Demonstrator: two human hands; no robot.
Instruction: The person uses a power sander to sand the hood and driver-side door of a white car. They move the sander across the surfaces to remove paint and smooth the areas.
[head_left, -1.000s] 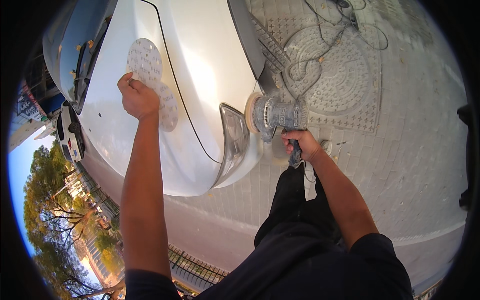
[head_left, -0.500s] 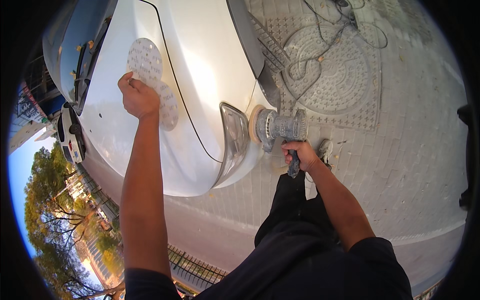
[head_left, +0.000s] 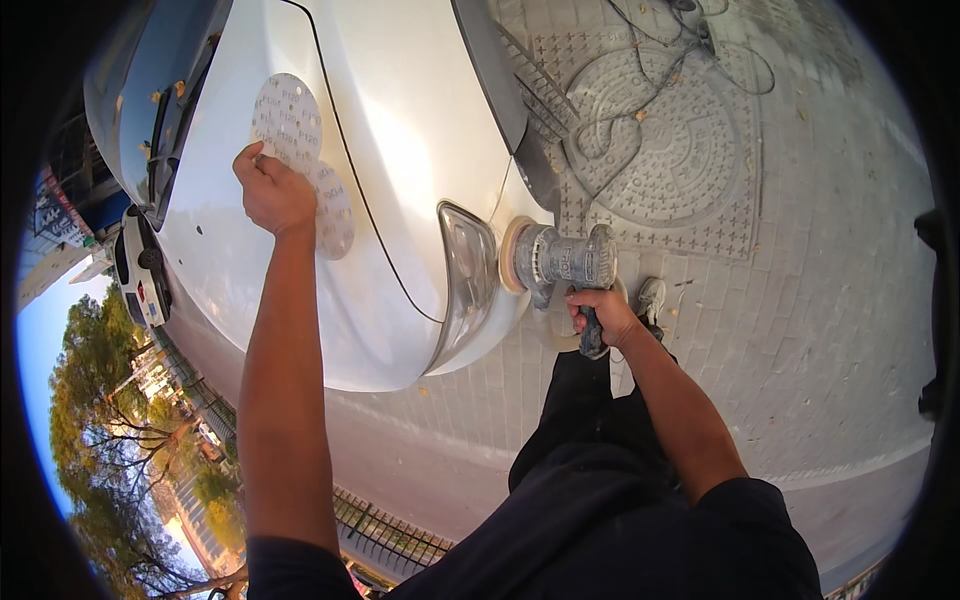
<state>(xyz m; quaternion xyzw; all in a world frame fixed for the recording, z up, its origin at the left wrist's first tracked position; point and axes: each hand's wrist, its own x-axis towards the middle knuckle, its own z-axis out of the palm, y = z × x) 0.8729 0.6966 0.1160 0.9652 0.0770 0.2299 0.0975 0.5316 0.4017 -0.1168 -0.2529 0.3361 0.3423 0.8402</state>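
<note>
A dusty grey power sander [head_left: 568,258] is just right of the headlight [head_left: 468,265], its round pad [head_left: 513,255] turned toward the car; whether the pad touches the bodywork, I cannot tell. The right hand [head_left: 606,315], right of and below the headlight, has its grip wrapped around the sander's handle [head_left: 594,336], probably because holding it there bears the weight and keeps the pad facing sideways. Left of and above the headlight, two perforated sanding discs [head_left: 289,112] lie overlapping on the white hood [head_left: 235,290], likely within easy reach. The left hand [head_left: 277,195] covers part of them, fingers curled; whether its grip pinches a disc or merely steadies it, I cannot tell. Right of and above the headlight, a dark cable [head_left: 668,80] crosses a round manhole cover [head_left: 690,165].
</note>
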